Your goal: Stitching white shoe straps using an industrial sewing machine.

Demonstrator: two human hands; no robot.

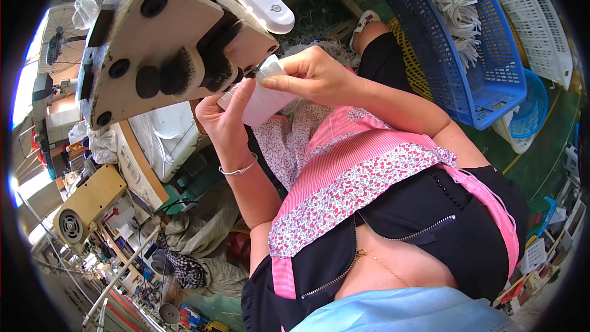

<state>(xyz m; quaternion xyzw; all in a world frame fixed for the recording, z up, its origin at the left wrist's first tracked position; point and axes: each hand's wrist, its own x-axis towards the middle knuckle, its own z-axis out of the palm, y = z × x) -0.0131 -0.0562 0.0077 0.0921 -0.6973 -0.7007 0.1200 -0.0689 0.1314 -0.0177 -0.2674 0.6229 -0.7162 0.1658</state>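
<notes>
Both hands are raised below the head of a pale sewing machine [157, 43], close to its needle end. My left hand [226, 114] grips the left edge of a flat white piece [265, 104], thumb on top. My right hand [319, 77] pinches its other end, where layered white strips [269, 69] show under the thumb. It looks like fabric, but I cannot make out its exact kind. The machine head hides the needle and part of the left fingers. Below the hands lies a pink apron with a flowered hem [344, 172] on my lap.
A white lamp [264, 6] hangs over the machine head. To the right stands a blue plastic basket [430, 55] with bundles of white strips [458, 15], beside a white basket [538, 24] and a round blue basket [530, 107]. Another yellowish machine [92, 206] stands at the left.
</notes>
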